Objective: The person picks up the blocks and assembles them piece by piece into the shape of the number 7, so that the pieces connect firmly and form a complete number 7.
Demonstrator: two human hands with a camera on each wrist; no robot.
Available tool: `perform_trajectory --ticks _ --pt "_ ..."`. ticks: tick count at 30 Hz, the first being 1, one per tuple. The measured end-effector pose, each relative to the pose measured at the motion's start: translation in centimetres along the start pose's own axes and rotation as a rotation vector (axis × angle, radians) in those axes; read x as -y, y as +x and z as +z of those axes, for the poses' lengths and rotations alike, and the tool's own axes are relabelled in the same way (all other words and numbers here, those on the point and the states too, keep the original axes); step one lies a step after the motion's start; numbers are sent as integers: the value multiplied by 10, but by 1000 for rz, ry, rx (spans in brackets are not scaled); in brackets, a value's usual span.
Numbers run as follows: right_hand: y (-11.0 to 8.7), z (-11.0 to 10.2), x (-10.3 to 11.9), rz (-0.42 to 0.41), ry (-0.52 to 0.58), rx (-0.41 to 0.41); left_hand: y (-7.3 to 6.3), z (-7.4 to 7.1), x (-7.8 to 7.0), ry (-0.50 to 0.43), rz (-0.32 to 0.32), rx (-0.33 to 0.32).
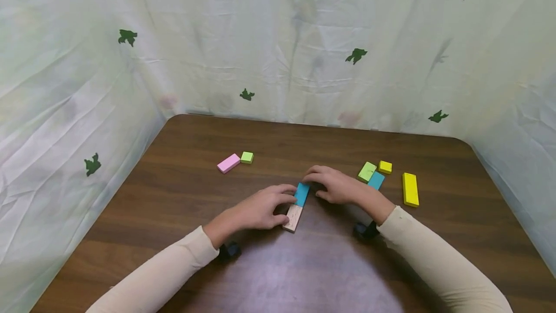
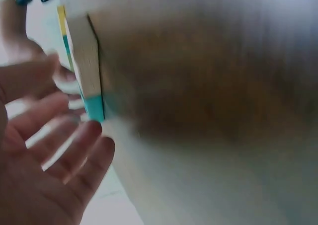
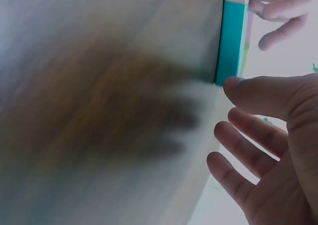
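Observation:
A blue block (image 1: 302, 194) and a bare-wood block (image 1: 293, 219) lie end to end in a line on the table. My left hand (image 1: 260, 207) is at their left side, thumb by the wooden block and fingers by the blue one, loosely bent. Around the blue block's far end hovers my right hand (image 1: 336, 185), its fingers relaxed and spread. In the right wrist view the thumb tip sits right at the end of the blue block (image 3: 231, 43). The left wrist view shows spread fingers beside the wooden block (image 2: 85, 56). Neither hand grips anything.
Back left on the brown table (image 1: 187, 144) lie a pink block (image 1: 228, 163) and a small green block (image 1: 247, 157). Right of my right hand are a green block (image 1: 367, 171), another blue block (image 1: 376, 180), a small yellow block (image 1: 385, 167) and a long yellow block (image 1: 410, 190).

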State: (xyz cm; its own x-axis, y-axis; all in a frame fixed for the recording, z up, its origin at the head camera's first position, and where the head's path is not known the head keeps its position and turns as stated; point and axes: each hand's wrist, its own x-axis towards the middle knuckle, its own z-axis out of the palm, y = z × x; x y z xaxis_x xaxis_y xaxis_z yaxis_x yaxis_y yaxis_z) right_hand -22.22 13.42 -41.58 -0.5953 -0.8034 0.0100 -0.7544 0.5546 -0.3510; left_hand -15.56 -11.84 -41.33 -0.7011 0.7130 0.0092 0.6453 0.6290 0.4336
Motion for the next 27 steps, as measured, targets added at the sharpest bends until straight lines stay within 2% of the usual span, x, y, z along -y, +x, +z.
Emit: perform_trajectory --ticks 4,7,18,27 --pt "-9 -2 -6 27 -11 8 4 -4 7 19 34 89" --pt "-14 -3 -10 31 -16 -1 5 -4 8 34 50 122" --pt "-23 -8 -12 65 -20 9 7 0 9 43 57 116" --pt "-31 -18 -22 52 -51 -26 10 2 9 17 39 114"
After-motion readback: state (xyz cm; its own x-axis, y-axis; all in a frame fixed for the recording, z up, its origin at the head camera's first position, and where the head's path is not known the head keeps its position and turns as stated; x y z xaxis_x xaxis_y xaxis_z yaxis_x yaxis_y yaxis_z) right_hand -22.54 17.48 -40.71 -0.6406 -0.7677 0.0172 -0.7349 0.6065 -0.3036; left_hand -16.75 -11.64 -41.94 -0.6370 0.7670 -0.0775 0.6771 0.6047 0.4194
